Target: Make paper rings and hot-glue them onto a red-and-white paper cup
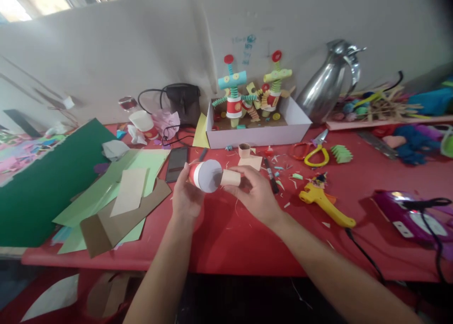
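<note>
My left hand (187, 194) is closed round a red and white paper cup (209, 177), tilted so its pale round end faces me. In my right hand (256, 192), a short beige paper tube (231, 178) is pinched between thumb and fingers. The tube's near end is close to the cup's round face; whether they touch, I cannot tell. Just beyond my hands, another short paper tube (244, 150) stands on the table by a piece of beige card (250, 162). A black marker (271, 175) lies beside my right hand.
A white box (258, 137) at the back holds paper-cup figures. On the right are a yellow glue gun (327, 205), scissors (316, 155), a steel jug (327, 81) and a purple power strip (406, 215). Green paper (95, 199), cardboard (116, 220) and a phone (177, 164) lie left.
</note>
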The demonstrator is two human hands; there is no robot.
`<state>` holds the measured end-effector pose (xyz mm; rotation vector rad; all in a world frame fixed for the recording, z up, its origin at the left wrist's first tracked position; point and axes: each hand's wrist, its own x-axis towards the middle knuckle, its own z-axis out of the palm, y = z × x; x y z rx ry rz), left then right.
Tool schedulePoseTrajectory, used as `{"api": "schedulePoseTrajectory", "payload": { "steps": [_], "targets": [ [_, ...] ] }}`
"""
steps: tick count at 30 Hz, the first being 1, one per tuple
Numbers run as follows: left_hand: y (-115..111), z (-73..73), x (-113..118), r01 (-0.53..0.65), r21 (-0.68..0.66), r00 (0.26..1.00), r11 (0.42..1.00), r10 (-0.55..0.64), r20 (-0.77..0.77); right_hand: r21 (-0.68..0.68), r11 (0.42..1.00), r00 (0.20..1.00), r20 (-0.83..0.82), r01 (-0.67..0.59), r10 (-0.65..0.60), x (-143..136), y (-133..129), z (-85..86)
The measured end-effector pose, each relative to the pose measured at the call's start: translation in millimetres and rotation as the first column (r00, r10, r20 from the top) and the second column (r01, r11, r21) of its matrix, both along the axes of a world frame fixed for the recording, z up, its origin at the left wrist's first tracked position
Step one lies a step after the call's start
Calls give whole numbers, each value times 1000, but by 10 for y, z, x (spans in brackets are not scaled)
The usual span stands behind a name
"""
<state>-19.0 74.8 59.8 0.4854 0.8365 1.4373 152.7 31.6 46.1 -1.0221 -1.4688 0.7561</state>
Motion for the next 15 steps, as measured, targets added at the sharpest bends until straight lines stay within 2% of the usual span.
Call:
{"api": "schedulePoseTrajectory", "payload": {
  "steps": [2,7,15],
  "targets": [
    [-12,-5,20,21,25,999,999,-20,-36,12,1000,999,-43,-13,13,9,1,-4],
    [-37,-28,92,43,66,994,997,-36,-102,178,983,999,11,42,-44,44,-1,41],
    [-111,-54,196,10,159,981,987,21,-195,267,947,975,82,177,-205,13,-68,69]
  ]
}}
